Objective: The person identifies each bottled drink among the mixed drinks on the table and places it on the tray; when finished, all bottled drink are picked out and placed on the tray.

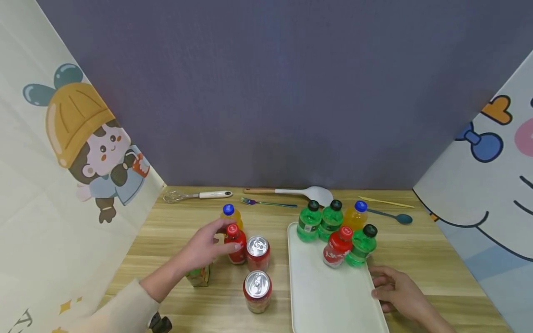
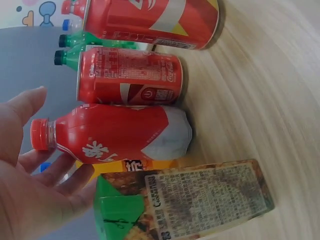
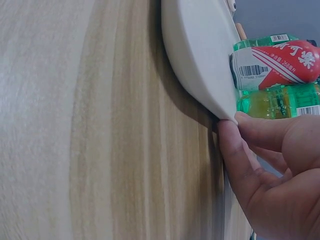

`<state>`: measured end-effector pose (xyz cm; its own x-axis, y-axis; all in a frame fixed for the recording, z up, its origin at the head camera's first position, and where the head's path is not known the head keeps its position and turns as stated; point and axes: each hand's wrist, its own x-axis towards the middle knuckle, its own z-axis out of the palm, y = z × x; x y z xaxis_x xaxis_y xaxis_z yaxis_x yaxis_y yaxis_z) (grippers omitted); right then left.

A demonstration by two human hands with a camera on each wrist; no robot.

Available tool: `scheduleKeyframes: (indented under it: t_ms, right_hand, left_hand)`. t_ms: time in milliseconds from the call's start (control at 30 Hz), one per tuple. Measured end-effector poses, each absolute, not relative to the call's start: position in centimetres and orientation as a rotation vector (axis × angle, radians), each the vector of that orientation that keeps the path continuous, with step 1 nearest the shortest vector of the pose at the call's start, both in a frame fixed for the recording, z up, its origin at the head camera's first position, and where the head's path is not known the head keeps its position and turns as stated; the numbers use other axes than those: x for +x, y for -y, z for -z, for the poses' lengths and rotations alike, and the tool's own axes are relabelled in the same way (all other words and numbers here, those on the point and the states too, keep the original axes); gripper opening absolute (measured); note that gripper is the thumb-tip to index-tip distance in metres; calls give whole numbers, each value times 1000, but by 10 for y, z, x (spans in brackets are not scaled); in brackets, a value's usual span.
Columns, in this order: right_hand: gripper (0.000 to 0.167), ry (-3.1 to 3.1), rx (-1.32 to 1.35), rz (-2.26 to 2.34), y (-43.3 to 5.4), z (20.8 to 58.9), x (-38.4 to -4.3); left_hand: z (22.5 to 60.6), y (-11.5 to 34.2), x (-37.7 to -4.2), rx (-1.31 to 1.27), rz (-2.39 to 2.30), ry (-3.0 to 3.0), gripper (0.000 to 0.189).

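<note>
My left hand (image 1: 208, 245) is spread about a red-capped red bottle (image 1: 235, 245). In the left wrist view the thumb stands apart from the red bottle (image 2: 120, 132), with the fingers behind its neck. A blue-capped orange drink bottle (image 1: 231, 214) stands just behind it. Beside it are two red drink cans (image 1: 257, 252), and a green-topped carton (image 1: 199, 276) is partly hidden by the forearm. My right hand (image 1: 399, 292) pinches the right edge of a white tray (image 1: 329, 296) between thumb and fingers. Toward the tray's far end stand three green bottles (image 1: 309, 222), a red bottle (image 1: 337, 247) and an orange one (image 1: 355, 215).
Along the back of the wooden table (image 1: 441, 259) lie a whisk (image 1: 197, 195), a fork (image 1: 268, 202), a white spatula with a wooden handle (image 1: 291, 191), a blue spoon (image 1: 403, 218) and a thin yellow utensil (image 1: 387, 202). A grey wall (image 1: 266, 101) rises behind them.
</note>
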<state>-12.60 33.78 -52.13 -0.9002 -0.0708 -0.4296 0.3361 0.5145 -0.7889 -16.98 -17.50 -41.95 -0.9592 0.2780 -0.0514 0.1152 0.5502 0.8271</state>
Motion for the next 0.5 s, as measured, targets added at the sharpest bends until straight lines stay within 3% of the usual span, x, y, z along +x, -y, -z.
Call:
scheduleKeyframes:
  t_ms: [500]
  right_hand:
    - [65, -2378, 307, 1311, -332, 518, -126]
  left_hand:
    - [434, 170, -168, 219, -1457, -2652, 35]
